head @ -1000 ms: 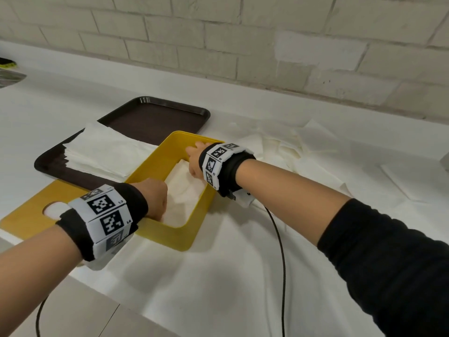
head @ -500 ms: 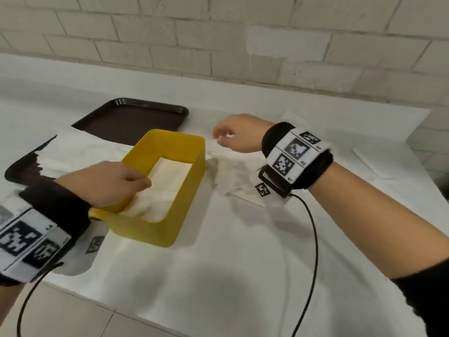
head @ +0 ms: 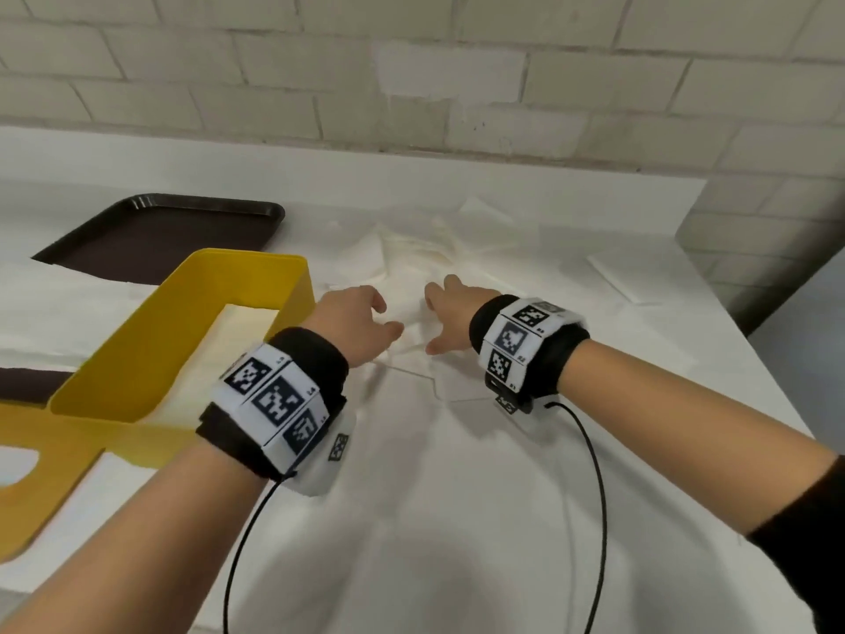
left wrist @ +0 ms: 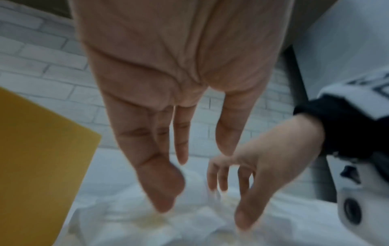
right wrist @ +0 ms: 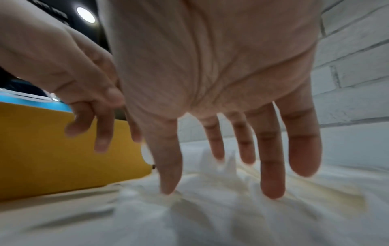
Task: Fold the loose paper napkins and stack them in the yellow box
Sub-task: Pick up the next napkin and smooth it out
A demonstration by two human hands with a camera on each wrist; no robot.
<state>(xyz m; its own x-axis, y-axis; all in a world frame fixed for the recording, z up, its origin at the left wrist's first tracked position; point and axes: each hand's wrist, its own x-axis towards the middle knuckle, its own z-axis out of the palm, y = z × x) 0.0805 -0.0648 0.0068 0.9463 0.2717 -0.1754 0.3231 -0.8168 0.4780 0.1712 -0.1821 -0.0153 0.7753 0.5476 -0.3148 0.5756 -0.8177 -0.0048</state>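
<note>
Both hands reached palm-down over the white counter (head: 457, 519), the left hand (head: 354, 320) and right hand (head: 450, 313) spread and holding nothing. Just beyond their fingertips lay the crumpled napkins (head: 425, 258), right of the yellow box (head: 183, 340). Thin and soft, these probably tear easily; lifting one by its corners looked safest.

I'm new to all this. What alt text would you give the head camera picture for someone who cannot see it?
Two bare hands, the left hand and right hand, reach with open fingers over a pile of loose napkins on a white counter. To the left stands a yellow box with white napkins inside, and a dark brown tray lies behind it.
</note>
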